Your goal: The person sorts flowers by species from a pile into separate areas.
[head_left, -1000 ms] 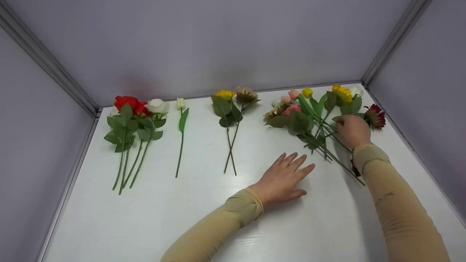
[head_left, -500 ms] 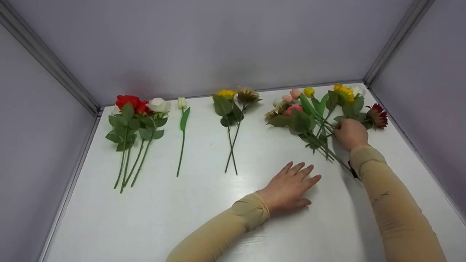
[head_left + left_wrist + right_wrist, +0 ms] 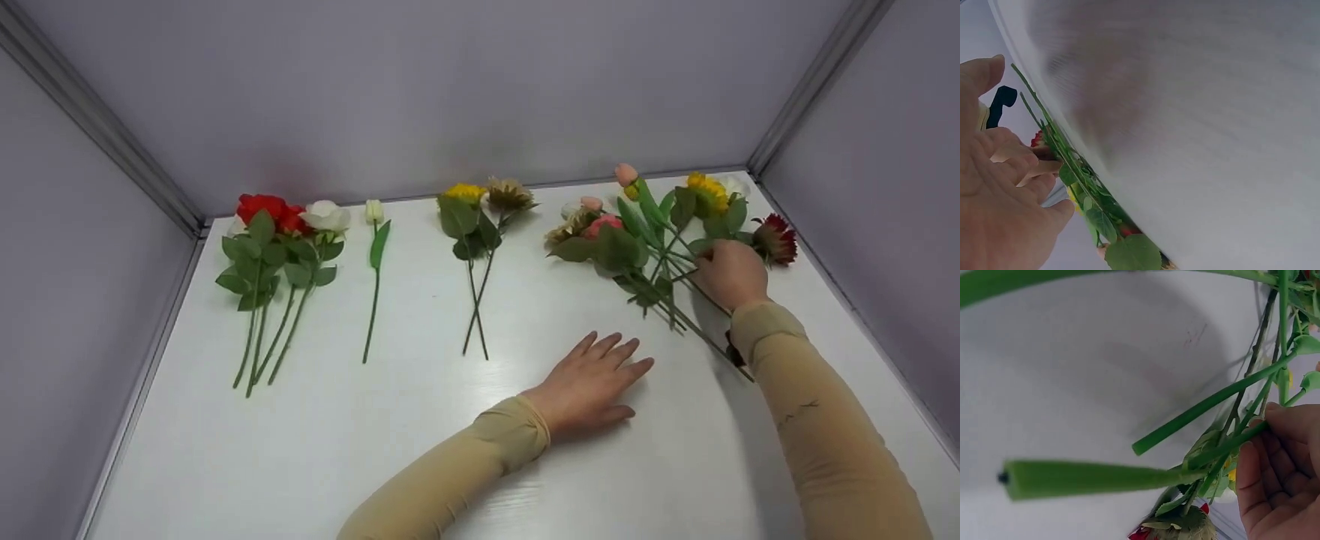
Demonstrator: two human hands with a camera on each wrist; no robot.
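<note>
My right hand (image 3: 731, 274) pinches a green stem (image 3: 1241, 439) between thumb and fingers, in the heap of flowers at the right of the table. A pink tulip (image 3: 625, 175) stands out above that heap, its head raised past the table's back edge in the head view. Beside it are a yellow tulip (image 3: 631, 192), a yellow sunflower (image 3: 707, 193) and a dark red flower (image 3: 776, 240). Other stems cross close by in the right wrist view. My left hand (image 3: 589, 386), fingers spread, is over the white table in front of the heap and holds nothing.
Red roses (image 3: 262, 210) and a white rose (image 3: 327, 216) lie at the left of the white table (image 3: 300, 465). Next to them is a white tulip (image 3: 374, 212), then a sunflower (image 3: 463, 193) and a beige flower (image 3: 510, 196) with crossed stems. Grey panels (image 3: 480, 90) enclose the table.
The pink tulip has risen away from the other pink tulip and shifted right, with my right hand at the stems. My left hand has moved slightly toward me.
</note>
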